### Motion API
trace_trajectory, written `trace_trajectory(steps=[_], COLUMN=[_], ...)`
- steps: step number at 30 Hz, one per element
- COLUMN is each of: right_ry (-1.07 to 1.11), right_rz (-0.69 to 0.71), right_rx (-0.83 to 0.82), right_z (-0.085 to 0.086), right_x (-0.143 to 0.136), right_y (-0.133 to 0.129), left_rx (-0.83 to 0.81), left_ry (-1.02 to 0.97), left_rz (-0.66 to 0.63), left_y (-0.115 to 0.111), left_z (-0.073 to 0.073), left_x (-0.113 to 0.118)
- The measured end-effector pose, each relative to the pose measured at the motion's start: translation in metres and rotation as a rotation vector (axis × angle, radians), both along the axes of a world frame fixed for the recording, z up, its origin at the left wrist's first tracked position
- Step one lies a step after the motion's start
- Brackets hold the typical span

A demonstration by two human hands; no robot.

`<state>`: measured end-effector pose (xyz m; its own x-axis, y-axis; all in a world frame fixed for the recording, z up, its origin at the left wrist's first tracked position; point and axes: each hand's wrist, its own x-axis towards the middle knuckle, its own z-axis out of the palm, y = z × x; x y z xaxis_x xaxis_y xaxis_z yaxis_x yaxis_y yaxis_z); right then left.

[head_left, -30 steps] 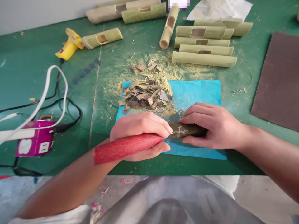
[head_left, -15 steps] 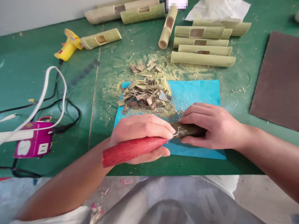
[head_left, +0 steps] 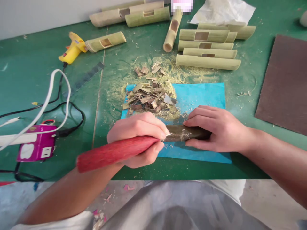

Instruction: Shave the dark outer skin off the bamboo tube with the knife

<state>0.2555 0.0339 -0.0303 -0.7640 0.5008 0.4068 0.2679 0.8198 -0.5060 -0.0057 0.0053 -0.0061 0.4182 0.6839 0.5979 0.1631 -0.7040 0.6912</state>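
Two hands are busy over the blue sheet point(head_left: 201, 95). Your left hand point(head_left: 137, 132) grips the red-handled tool point(head_left: 115, 151) near its narrow front end; your right hand point(head_left: 217, 127) clasps the dark tube point(head_left: 176, 133), fingers along the far side and thumb along the near one. That tube lies across the middle of the blue sheet, with the tool's thin tip at its upper face; I cannot tell whether they touch.

Work on the dark tube looks barely begun: you have pale scratches and a few fine shavings point(head_left: 187, 134), but no window shows in the visible stretch, and your hands hide both ends. Beyond the blue sheet, several pale tubes point(head_left: 188, 35) already have rectangular windows; the nearest tube point(head_left: 208, 62) shows none on its visible side. The chip heap point(head_left: 146, 99) on the blue sheet's far left corner suggests plenty of cutting is done.
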Motion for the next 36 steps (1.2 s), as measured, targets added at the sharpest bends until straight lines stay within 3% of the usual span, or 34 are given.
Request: trace_trajectory(steps=[4,8,17,25,33,36], right_ry=[-0.005,-0.012,-0.013,0.000,-0.009,-0.015], right_rz=[-0.008,-0.013,-0.008,-0.005,-0.010,-0.011], right_rx=[0.016,0.020,0.010,-0.011,0.000,-0.004], right_z=[0.0007,0.0011,0.0004,0.0004,-0.0001,0.0000], right_x=[-0.0004,-0.0013,-0.0003,-0.0009,-0.0005,-0.0005], right_y=[-0.0004,0.0000,0.0004,0.0000,0.0002,-0.0003], left_rx=[-0.042,-0.077,-0.076,-0.079,-0.061,-0.078], left_ry=[0.076,0.106,0.125,0.039,0.103,0.116], left_rz=[-0.113,-0.138,-0.128,0.054,-0.096,-0.072], left_y=[0.0035,0.0029,0.0021,-0.0058,0.0034,0.0022], left_z=[0.0004,0.0019,0.0047,0.0044,0.0025,0.0045], left_x=[0.0003,0.0001,0.0031,-0.0020,0.0006,0.0024])
